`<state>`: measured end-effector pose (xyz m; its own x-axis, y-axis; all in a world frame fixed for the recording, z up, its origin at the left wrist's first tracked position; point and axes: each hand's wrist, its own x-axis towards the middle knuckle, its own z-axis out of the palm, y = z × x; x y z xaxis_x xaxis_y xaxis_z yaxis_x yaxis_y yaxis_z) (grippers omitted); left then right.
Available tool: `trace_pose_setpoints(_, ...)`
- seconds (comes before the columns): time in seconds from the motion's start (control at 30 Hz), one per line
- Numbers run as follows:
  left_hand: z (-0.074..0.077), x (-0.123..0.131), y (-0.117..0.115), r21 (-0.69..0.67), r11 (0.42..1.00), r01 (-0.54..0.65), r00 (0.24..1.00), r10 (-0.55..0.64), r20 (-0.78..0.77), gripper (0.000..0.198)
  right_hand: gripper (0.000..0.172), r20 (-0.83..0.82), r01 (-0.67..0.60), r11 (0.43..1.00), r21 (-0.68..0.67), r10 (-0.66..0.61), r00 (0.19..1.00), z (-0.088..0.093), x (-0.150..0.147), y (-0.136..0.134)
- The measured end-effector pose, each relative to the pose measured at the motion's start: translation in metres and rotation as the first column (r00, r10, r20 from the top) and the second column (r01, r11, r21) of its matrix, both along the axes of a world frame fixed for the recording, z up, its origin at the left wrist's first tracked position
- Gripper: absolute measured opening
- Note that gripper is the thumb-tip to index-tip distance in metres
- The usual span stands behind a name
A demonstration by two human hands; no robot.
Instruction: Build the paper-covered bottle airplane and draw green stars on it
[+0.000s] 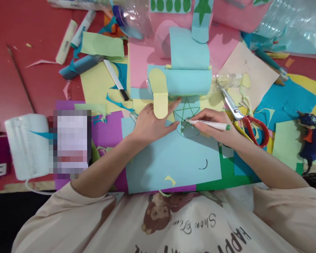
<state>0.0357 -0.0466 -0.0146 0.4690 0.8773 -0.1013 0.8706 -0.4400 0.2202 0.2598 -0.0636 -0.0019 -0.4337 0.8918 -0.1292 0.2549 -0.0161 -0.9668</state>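
Your right hand (219,116) is pinching white marker (213,124), tip touching green star (185,115) on blue sheet (160,161), by near edge of desk (33,84). Your left hand (149,123) is spreading fingers, gripping nothing, maybe keeping sheet from sliding. Past hands, clear bottle (228,80) is poking from blue wrap (188,81); what's inside, can't tell.

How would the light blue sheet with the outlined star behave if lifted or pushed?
The light blue sheet would probably be light and floppy, looking thin and broad. It may slide, lying over purple paper and green paper. The yellow scrap on it would likely slip off.
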Motion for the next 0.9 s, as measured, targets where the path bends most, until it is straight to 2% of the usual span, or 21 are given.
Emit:
trace_pose_setpoints(0.33,-0.0024,-0.0017,-0.0012,-0.03,1.0,0.006,1.0,-0.007,-0.017,0.059,0.016,0.021,0.016,1.0,0.015,-0.016,1.0,0.0035,0.0008,0.001)
trace_pose_setpoints(0.6,-0.0075,-0.0045,-0.0019,-0.015,1.0,-0.009,1.0,0.009,0.02,0.06,0.016,0.025,0.025,1.0,0.0,-0.025,0.999,-0.0002,0.0033,0.0)
trace_pose_setpoints(0.9,-0.0064,-0.0029,-0.002,-0.021,1.0,-0.022,1.0,0.022,-0.003,0.061,0.016,0.039,0.005,1.0,0.002,-0.005,0.999,-0.0023,0.0042,0.0004)
